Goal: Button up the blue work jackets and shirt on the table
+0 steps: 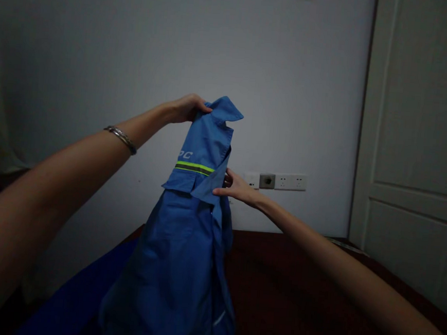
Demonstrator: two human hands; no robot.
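A blue work jacket [179, 236] with a yellow-green and grey reflective stripe, a pocket flap and pale letters hangs upright in front of me. My left hand [191, 107] pinches it at the shoulder, just beside the pointed collar [226, 108]. Lower down, on the jacket's front edge, my right hand [237, 185] grips the fabric between thumb and fingers. Some of the right fingers are hidden behind the cloth. The jacket's lower part spreads toward me, over the dark surface. A metal bracelet [121, 138] circles my left forearm.
A dark reddish-brown table [287, 286] stands against a pale wall [284, 89]. Bright blue cloth [86, 286] lies at the left. Wall sockets [290, 182] sit just above the table's back edge. A panelled door [420, 126] is at the right.
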